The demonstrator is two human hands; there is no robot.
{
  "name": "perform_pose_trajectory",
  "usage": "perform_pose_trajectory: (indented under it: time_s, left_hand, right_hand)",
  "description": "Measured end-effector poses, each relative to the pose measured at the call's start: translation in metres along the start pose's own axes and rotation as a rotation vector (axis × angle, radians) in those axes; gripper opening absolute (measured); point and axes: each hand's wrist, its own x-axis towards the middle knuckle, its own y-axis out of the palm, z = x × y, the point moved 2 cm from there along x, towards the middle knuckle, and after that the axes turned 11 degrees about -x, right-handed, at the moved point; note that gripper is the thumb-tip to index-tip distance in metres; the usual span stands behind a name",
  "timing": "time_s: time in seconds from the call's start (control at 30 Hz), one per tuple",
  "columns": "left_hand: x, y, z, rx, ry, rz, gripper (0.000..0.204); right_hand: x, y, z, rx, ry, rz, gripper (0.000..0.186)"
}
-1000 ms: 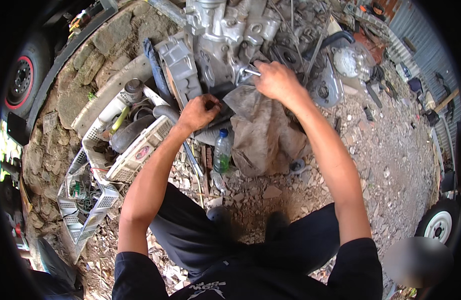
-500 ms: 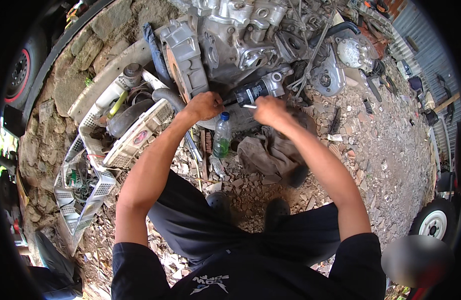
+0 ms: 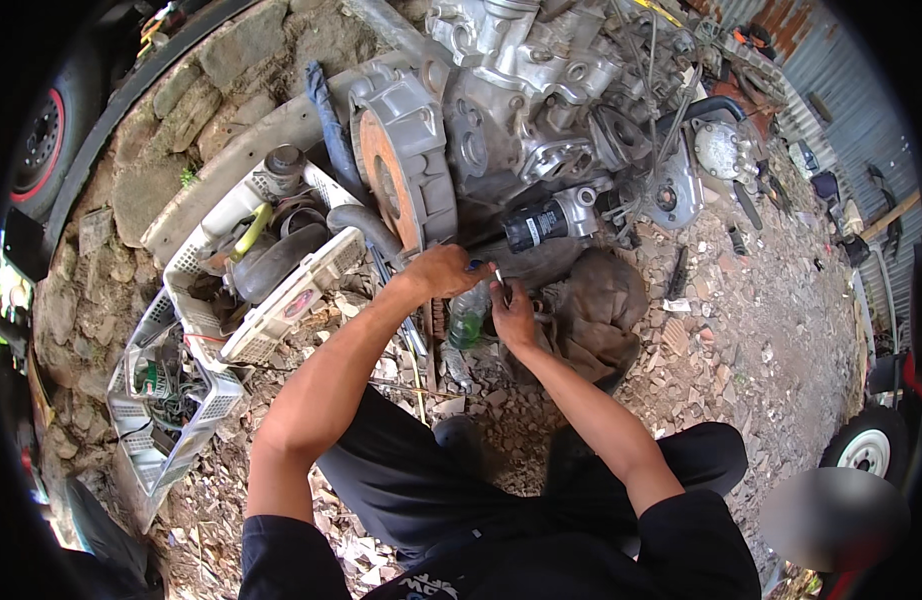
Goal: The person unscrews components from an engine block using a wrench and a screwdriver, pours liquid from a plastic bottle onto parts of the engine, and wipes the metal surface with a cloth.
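Observation:
My left hand [image 3: 443,271], its fingers closed, is by the blue cap of a clear plastic bottle [image 3: 467,326] with green liquid at its base. What those fingers hold, if anything, is hidden. Close on its right, my right hand [image 3: 514,314] pinches a short, thin, pale stick-like piece [image 3: 499,275], too small to name surely. Just beyond the hands lies a large grey metal engine [image 3: 501,135] with a black cylindrical filter [image 3: 537,227] on its near side. A rust-coloured disc [image 3: 386,180] shows in the round housing at its left end.
A cracked white plastic crate [image 3: 296,300] with hoses and parts stands left, by a stone wall [image 3: 146,200]. Brown cloth [image 3: 603,312] lies right of the bottle. Metal covers [image 3: 721,150] and loose tools lie farther right on rubble ground [image 3: 751,310].
The view has shifted, so the engine appears lower and farther right. My hands have come closer together; my right hand is now lower, beside the bottle, still with the pale piece.

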Motion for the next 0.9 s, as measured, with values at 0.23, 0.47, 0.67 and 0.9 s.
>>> perform_pose_trajectory:
  time_s: [0.23, 0.47, 0.67, 0.9]
  left_hand:
    - [0.02, 0.023, -0.005, -0.234, 0.189, -0.231, 0.045]
    - [0.021, 0.012, 0.001, -0.168, 0.155, -0.294, 0.034]
    - [0.007, -0.001, 0.005, -0.217, 0.2, -0.356, 0.029]
    - [-0.013, -0.034, -0.003, -0.403, 0.203, -0.637, 0.033]
  right_hand:
    - [0.008, -0.03, 0.05, 0.027, -0.228, 0.031, 0.023]
    - [0.0, -0.023, 0.021, 0.535, 0.247, 0.297, 0.037]
    - [0.001, -0.004, -0.02, 0.612, 0.34, 0.296, 0.038]
    - [-0.009, 0.028, -0.06, 0.058, 0.25, 0.503, 0.078]
